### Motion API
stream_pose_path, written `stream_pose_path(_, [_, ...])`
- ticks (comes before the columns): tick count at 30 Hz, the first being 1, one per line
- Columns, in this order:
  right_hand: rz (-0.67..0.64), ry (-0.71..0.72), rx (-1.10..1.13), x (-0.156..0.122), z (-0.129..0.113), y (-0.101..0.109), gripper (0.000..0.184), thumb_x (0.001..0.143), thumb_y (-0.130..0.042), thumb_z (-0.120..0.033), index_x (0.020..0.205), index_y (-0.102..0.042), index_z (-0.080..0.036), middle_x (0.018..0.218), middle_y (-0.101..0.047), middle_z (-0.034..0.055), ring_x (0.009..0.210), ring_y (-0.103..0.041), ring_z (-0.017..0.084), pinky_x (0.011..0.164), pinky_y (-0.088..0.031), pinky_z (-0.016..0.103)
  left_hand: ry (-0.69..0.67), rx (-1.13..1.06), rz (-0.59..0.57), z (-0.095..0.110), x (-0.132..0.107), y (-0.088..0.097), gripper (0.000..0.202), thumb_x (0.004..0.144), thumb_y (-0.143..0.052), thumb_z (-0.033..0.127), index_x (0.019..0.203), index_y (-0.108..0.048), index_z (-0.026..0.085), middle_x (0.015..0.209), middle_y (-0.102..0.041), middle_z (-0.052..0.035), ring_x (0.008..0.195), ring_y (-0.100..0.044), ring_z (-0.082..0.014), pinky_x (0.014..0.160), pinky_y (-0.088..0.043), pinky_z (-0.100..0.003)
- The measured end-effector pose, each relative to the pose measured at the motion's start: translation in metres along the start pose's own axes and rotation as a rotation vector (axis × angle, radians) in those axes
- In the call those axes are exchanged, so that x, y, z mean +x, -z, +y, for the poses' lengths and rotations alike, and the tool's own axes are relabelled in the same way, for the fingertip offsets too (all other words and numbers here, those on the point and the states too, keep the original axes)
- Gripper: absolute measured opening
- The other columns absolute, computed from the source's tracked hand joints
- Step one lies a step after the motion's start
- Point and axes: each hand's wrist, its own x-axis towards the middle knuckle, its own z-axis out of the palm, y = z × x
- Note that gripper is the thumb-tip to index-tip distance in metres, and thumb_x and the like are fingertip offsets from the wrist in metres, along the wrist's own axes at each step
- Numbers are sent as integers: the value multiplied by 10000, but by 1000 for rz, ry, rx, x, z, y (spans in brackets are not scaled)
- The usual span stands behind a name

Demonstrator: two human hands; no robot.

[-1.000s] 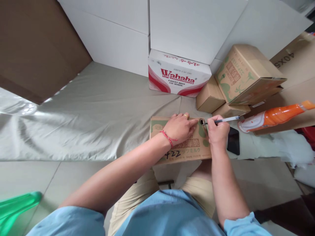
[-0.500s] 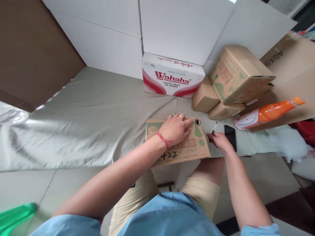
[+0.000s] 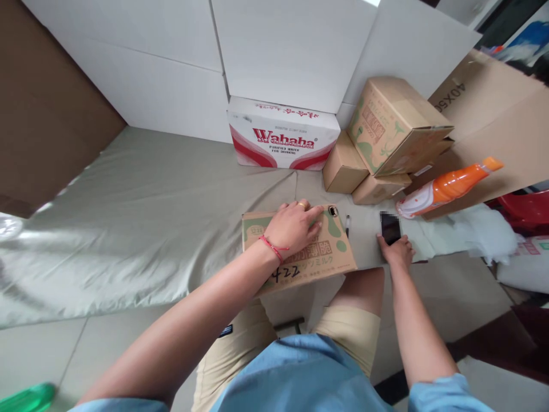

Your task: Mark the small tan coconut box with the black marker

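Observation:
My left hand (image 3: 295, 226) rests palm down on a cardboard box (image 3: 315, 269) with green patches and a handwritten "422". Its fingers are stretched out towards the box's far edge, open and gripping nothing. At the box's upper right corner is a small dark-rimmed hole (image 3: 333, 212). A pen (image 3: 347, 225) lies on the cloth against the right side of this box. Farther right, my right hand (image 3: 397, 250) is closed around the near end of a black smartphone (image 3: 390, 229), thumb on its left and fingers on its right. The phone lies at the cloth's front part.
Behind the box stands a white and red Wahaba-style water carton (image 3: 285, 137). Several brown cartons (image 3: 388, 129) are stacked beside it, with an orange bottle (image 3: 450, 189) leaning nearby. Clear plastic wrap (image 3: 493, 232) lies at right. A grey-green cloth (image 3: 171, 200) covers the table.
My right hand has let go of the pen, which now lies by the box, and has moved right onto the phone. My left hand stays on the box. The view has shifted slightly.

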Motion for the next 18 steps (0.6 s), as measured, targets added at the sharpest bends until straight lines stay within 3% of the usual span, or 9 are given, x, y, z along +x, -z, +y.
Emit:
stream_pose_path(4, [-17,-32,-32,11,-3,-7,839,896,-688,-599,1501,-513,-46,1487,-566,363,1436,-520,490,1154,-454,567,6,-5,0,0,0,1,488,1085,-493,367,1557,-586,288,1341,-690,-135,1175,-680,-324,1001,-493,-465])
stream_pose_path(10, [-84,-133,-38,26,-2,5,924,721,-853,-590,1412,-612,-27,1403,-605,398,1307,-641,480,1068,-541,557,4,2,0,1,-1,1,472,1090,-486,362,1527,-613,236,1355,-694,-147,1189,-688,-324,1023,-494,-475])
stream_pose_path(14, [-83,-87,-11,7,21,17,940,677,-883,-545,1379,-622,23,1352,-618,425,1188,-708,474,1012,-580,538,0,4,19,0,-1,-2,476,1089,-489,361,1537,-607,248,1353,-701,-139,1179,-697,-319,1022,-499,-474])
stream_pose_path(18, [-56,13,35,-24,39,25,743,693,-837,-547,1236,-691,-61,1190,-711,335,1173,-697,480,997,-580,567,-2,-5,25,-1,-2,-2,479,1087,-487,374,1534,-609,252,1338,-704,-136,1158,-705,-321,1019,-502,-478])
